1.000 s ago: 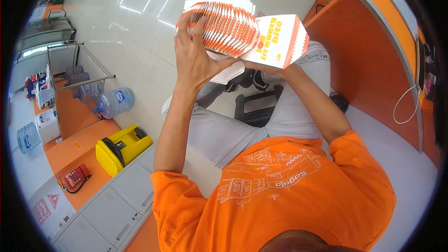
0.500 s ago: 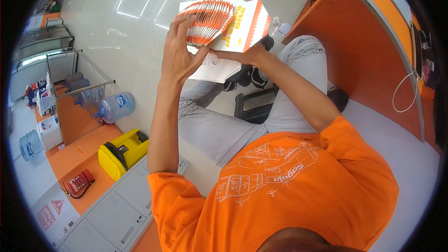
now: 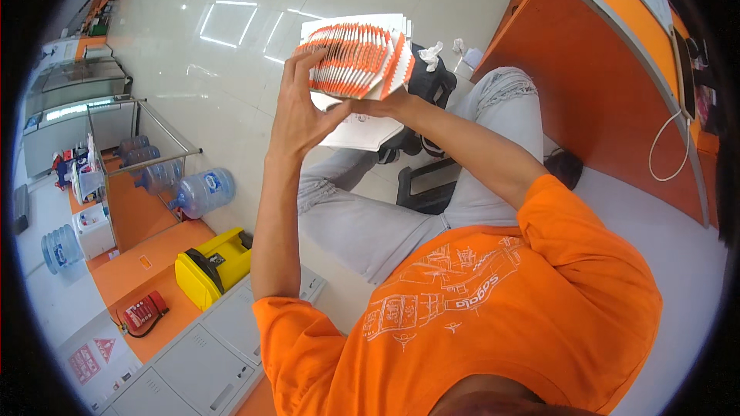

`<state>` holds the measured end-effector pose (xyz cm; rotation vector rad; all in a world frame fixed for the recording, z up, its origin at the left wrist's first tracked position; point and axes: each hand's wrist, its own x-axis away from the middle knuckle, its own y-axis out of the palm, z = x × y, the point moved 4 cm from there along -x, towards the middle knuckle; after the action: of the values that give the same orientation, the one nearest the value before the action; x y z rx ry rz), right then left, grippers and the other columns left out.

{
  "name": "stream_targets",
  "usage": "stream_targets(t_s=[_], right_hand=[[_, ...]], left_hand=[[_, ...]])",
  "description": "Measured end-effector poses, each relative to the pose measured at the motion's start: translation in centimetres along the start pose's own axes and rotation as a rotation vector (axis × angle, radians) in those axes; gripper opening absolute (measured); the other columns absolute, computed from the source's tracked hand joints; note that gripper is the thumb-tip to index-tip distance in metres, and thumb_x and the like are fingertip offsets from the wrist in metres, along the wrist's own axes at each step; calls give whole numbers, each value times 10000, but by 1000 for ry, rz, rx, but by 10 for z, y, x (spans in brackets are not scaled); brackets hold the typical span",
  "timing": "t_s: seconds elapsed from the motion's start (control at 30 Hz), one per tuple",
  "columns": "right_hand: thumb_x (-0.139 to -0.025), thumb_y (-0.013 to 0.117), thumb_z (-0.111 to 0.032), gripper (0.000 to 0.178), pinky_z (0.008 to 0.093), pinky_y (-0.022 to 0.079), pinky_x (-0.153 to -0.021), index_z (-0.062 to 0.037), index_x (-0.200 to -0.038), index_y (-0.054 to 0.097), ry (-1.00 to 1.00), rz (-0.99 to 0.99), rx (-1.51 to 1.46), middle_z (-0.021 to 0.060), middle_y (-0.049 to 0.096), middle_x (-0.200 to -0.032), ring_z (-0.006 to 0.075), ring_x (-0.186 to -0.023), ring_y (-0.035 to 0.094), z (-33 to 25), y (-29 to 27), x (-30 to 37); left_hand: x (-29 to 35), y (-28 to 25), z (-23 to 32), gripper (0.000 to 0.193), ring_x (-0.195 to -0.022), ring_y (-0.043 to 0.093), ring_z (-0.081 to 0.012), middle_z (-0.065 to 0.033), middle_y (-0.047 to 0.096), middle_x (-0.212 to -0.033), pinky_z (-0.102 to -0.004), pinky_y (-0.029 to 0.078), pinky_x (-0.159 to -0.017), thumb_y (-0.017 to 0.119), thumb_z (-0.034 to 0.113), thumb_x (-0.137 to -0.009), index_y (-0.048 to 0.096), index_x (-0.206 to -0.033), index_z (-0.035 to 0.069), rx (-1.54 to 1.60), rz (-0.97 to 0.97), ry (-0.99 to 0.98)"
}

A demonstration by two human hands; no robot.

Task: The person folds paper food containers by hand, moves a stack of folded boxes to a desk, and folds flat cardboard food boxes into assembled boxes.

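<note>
Both my hands hold up a fanned stack of flat orange-and-white cardboard sleeves (image 3: 356,58) in front of me. My left hand (image 3: 302,108) grips the stack's left side, its fingers spread along the fanned edges. Under the stack's lower right corner sits my right hand (image 3: 379,104), mostly hidden behind it. Below the stack, some white printed sheets (image 3: 362,132) show near my knee; whether they rest there or are held I cannot tell.
An orange counter (image 3: 609,85) with a white cable (image 3: 663,146) runs along the right. A black stool (image 3: 424,185) stands under my legs, crumpled white paper (image 3: 432,52) beyond. At left are water bottles (image 3: 202,191), a yellow box (image 3: 210,266) and grey cabinets (image 3: 200,354).
The stack has turned so its printed face no longer shows and only the fanned edges face me. Both hands have shifted with it toward the left.
</note>
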<state>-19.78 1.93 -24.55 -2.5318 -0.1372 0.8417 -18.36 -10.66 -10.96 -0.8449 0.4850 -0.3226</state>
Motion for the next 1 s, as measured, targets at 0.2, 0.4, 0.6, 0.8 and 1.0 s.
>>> stream_targets(t_s=[0.2, 0.4, 0.6, 0.8, 1.0], right_hand=[[-855, 807, -520, 764, 446, 354, -1206, -172, -1478, 535, 55, 27, -90, 51, 541, -1498, 293, -1411, 471, 19, 15, 5], [-899, 767, -492, 716, 422, 322, -1221, -179, -1493, 519, 157, -107, -591, 55, 528, -1512, 273, -1445, 426, 8, 14, -9], [-759, 898, -444, 711, 391, 473, -1093, -133, -1332, 614, 105, 65, -189, 13, 681, -1285, 193, -1197, 643, -8, -15, -5], [-789, 875, -389, 651, 388, 493, -1082, -143, -1345, 640, 140, 116, -124, 29, 683, -1319, 225, -1237, 633, -2, -32, -10], [-973, 691, -389, 565, 399, 398, -1191, -140, -1464, 561, -1, -7, -539, 73, 556, -1505, 277, -1417, 493, -26, -67, -16]], left_hand=[[-3, 19, 14, 878, -1335, 472, -448, -224, 472, -1414, -543, 432, -1084, 873, 228, -685, 470, -1445, 51, -105, -7, 86], [4, 40, 11, 1069, -1333, 418, -507, -289, 373, -1473, -597, 387, -1100, 954, 298, -619, 376, -1480, 39, -229, 148, 116], [14, 37, -14, 953, -1341, 423, -502, -303, 393, -1462, -592, 399, -1094, 903, 193, -680, 404, -1474, 28, -248, 165, 62], [4, 48, -11, 877, -1379, 423, -493, -268, 451, -1487, -574, 384, -1121, 858, 156, -763, 403, -1505, 48, -294, 199, 145], [13, 31, 22, 1085, -1461, 387, -446, -247, 455, -1543, -522, 303, -1209, 934, 369, -718, 358, -1571, 26, -136, 183, 83]])
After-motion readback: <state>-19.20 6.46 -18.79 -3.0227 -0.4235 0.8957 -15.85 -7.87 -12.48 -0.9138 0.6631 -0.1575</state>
